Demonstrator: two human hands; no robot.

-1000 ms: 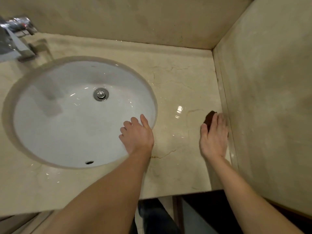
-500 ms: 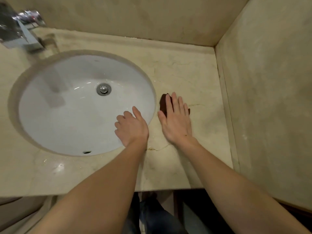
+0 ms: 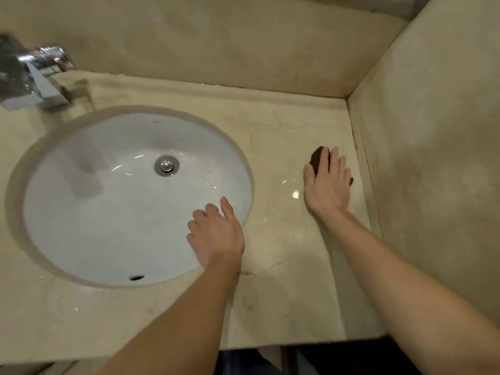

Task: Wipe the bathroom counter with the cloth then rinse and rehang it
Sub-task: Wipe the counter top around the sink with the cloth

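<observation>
A dark brown cloth lies flat on the beige stone counter, close to the counter's right edge where it meets the side wall, about halfway between the back edge and the front edge. The right hand lies on top of it, palm down, with the fingers straight and slightly spread and pointing toward the back edge. The hand hides most of the cloth. Only a dark corner shows past the fingertips on the left, and a sliver shows by the little finger on the right. The left hand rests on the right rim of the white round sink, which is set into the left and middle of the counter. Its fingers bend loosely down over the rim into the bowl, its thumb lies straighter alongside, and it holds nothing. The two hands are well apart, with a shiny wet stretch of counter between them that reflects a small spot of light. A metal drain sits in the bottom of the sink, and a small overflow hole shows in the sink wall nearest the front edge. A chrome tap, blurred, stands at the back left corner against the back wall. Both forearms reach in over the front edge.
</observation>
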